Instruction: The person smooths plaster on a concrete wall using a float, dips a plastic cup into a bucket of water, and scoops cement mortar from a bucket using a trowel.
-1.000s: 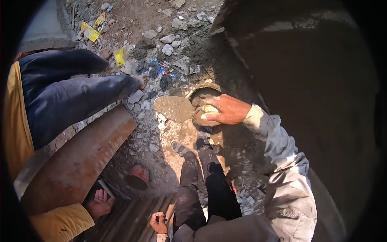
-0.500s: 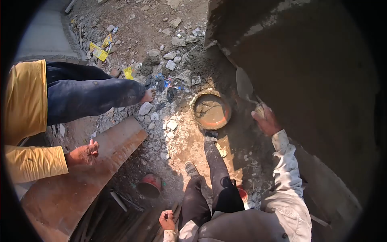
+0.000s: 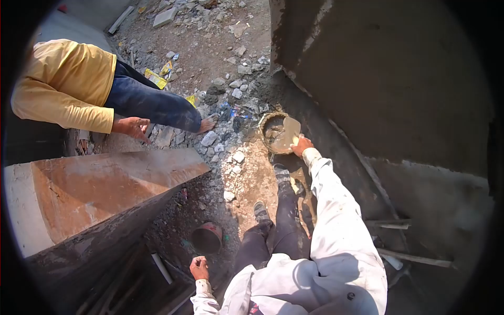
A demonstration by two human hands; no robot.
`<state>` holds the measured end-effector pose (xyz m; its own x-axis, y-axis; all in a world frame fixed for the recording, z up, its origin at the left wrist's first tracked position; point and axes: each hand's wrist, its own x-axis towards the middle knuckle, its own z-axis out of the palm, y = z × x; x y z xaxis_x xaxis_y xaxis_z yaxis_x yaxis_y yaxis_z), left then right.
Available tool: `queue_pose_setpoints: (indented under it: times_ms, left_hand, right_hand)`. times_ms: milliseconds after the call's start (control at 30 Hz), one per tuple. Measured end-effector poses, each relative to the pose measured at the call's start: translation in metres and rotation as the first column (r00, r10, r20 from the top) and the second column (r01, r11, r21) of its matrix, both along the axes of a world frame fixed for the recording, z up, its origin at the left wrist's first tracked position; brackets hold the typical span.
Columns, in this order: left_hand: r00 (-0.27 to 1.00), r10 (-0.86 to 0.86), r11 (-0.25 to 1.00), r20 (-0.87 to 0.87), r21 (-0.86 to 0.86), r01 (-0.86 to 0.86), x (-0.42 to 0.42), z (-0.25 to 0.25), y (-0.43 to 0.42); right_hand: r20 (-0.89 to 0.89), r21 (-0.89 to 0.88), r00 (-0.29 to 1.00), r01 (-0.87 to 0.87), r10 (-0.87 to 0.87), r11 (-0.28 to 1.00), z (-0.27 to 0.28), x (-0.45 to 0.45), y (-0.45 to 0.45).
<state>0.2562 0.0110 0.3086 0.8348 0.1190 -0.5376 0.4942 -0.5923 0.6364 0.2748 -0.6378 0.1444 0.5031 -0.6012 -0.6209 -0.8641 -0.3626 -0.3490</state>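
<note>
My right hand [image 3: 301, 145] is closed round the handle of a trowel [image 3: 292, 128]. The trowel's blade is over the right side of a round pan [image 3: 263, 140], whose wet grey mortar [image 3: 272, 130] shows beside the blade. Whether the blade touches the mortar I cannot tell. My left hand [image 3: 199, 268] hangs low at my side with its fingers curled and nothing visible in them. Just above it, a reddish bucket [image 3: 207, 239] stands on the ground.
A person in a yellow shirt [image 3: 79, 86] is at the left, one hand [image 3: 132, 127] held out. A brown slab-like surface [image 3: 121, 184] juts in below. To the right rises a wall [image 3: 388, 89] with dark plaster. Rubble [image 3: 209, 138] and wooden strips [image 3: 415, 257] lie about.
My right hand has brought the trowel from beside the wall down and left over the pan. The view has shifted, and the other person's arm now reaches further out.
</note>
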Motion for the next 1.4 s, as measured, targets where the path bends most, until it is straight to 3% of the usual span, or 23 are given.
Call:
queue_pose_setpoints:
  times_ms: [133, 200, 300, 333, 367, 433, 467, 500, 567, 600, 667, 700, 767, 800, 867, 900, 933, 1000, 1100, 1200, 1333, 1367, 1400]
  left_hand:
    - [0.956, 0.273, 0.959, -0.106, 0.112, -0.261, -0.085, -0.028, 0.072]
    - [0.991, 0.12, 0.946, -0.062, 0.31, -0.095, -0.12, -0.006, 0.05]
    - [0.964, 0.247, 0.893, -0.096, 0.408, -0.189, -0.158, 0.008, 0.034]
    - [0.973, 0.229, 0.896, 0.004, 0.391, -0.213, -0.181, -0.007, 0.044]
    - [0.941, 0.337, 0.929, 0.021, 0.156, -0.336, -0.209, -0.027, 0.061]
    - [0.954, 0.298, 0.932, 0.004, 0.215, -0.292, -0.237, -0.03, 0.071]
    - [0.839, 0.534, 0.84, -0.106, 0.174, -0.513, -0.229, -0.012, 0.059]
    - [0.921, 0.389, 0.874, 0.031, 0.303, -0.379, -0.263, -0.037, 0.079]
    - [0.819, 0.57, 0.82, -0.073, 0.121, -0.56, -0.299, -0.055, 0.108]
    - [0.878, 0.479, 0.845, 0.025, 0.258, -0.468, -0.327, -0.067, 0.124]
    - [0.77, 0.638, 0.763, -0.001, 0.136, -0.632, -0.364, -0.068, 0.146]
    - [0.684, 0.725, 0.687, -0.084, 0.164, -0.708, -0.389, -0.069, 0.156]
    - [0.526, 0.837, 0.542, -0.149, 0.092, -0.835, -0.416, -0.053, 0.172]
    - [0.336, 0.913, 0.375, -0.23, 0.152, -0.914, -0.432, -0.048, 0.176]
    - [0.141, 0.951, 0.211, -0.277, 0.245, -0.946, -0.462, -0.046, 0.183]
    - [0.232, 0.93, 0.306, -0.283, 0.253, -0.918, -0.518, -0.062, 0.183]
    - [0.098, 0.927, 0.205, -0.362, 0.27, -0.941, -0.52, -0.058, 0.183]
    - [-0.044, 0.919, 0.091, -0.391, 0.32, -0.943, -0.507, -0.059, 0.184]
    - [0.001, 0.89, 0.156, -0.456, 0.303, -0.94, -0.504, -0.07, 0.19]
    - [0.058, 0.884, 0.199, -0.464, 0.261, -0.945, -0.485, -0.077, 0.209]
    - [0.054, 0.896, 0.167, -0.44, 0.222, -0.961, -0.481, -0.075, 0.229]
    - [0.061, 0.902, 0.162, -0.427, 0.204, -0.966, -0.479, -0.074, 0.234]
    - [0.053, 0.902, 0.14, -0.428, 0.174, -0.975, -0.471, -0.072, 0.242]
  right_hand:
    - [-0.031, -0.182, 0.999, -0.001, -0.005, 0.983, 0.023, 0.002, 0.019]
    - [-0.015, -0.222, 0.984, -0.176, 0.177, 0.959, 0.007, -0.002, 0.03]
    - [0.036, -0.084, 0.905, -0.421, 0.425, 0.903, -0.037, -0.013, 0.066]
    - [0.025, -0.045, 0.875, -0.483, 0.484, 0.874, -0.044, -0.017, 0.094]
    - [0.018, -0.017, 0.848, -0.53, 0.53, 0.848, -0.054, -0.017, 0.122]
    - [0.009, 0.068, 0.752, -0.658, 0.659, 0.75, -0.081, -0.019, 0.193]
    - [0.016, 0.077, 0.71, -0.702, 0.704, 0.708, -0.092, -0.021, 0.236]
    - [0.003, 0.116, 0.664, -0.743, 0.748, 0.659, -0.123, -0.025, 0.277]
    - [-0.03, 0.124, 0.427, -0.895, 0.904, 0.428, -0.142, -0.016, 0.374]
    - [0.047, 0.135, 0.336, -0.935, 0.941, 0.328, -0.141, -0.009, 0.422]
    - [0.155, 0.373, 0.414, -0.865, 0.897, 0.335, -0.152, -0.002, 0.526]
    - [0.097, 0.486, 0.558, -0.749, 0.824, 0.449, -0.169, -0.006, 0.577]
    - [-0.09, 0.662, 0.611, -0.554, 0.787, 0.506, -0.22, -0.007, 0.67]
    - [0.098, 0.636, 0.56, -0.671, 0.823, 0.381, -0.25, -0.016, 0.707]
    - [0.451, 0.461, 0.381, -0.874, 0.807, 0.154, -0.314, -0.033, 0.779]
    - [0.406, 0.285, 0.234, -0.951, 0.883, 0.121, -0.285, -0.016, 0.822]
    - [0.329, 0.103, 0.09, -0.993, 0.94, 0.059, -0.258, 0.0, 0.859]
    - [0.295, -0.064, -0.033, -0.998, 0.955, -0.015, -0.294, 0.012, 0.916]
    - [0.153, -0.528, -0.316, -0.827, 0.936, -0.193, -0.349, 0.039, 0.987]
    - [-0.09, -0.232, -0.528, -0.814, 0.845, -0.533, -0.344, 0.07, 1.032]
    - [0.101, -0.261, -0.597, -0.788, 0.796, -0.558, -0.287, 0.043, 1.01]
    - [0.123, -0.346, -0.602, -0.771, 0.789, -0.534, -0.283, 0.025, 0.985]
    - [0.058, -0.266, -0.612, -0.771, 0.789, -0.578, -0.252, 0.018, 0.959]
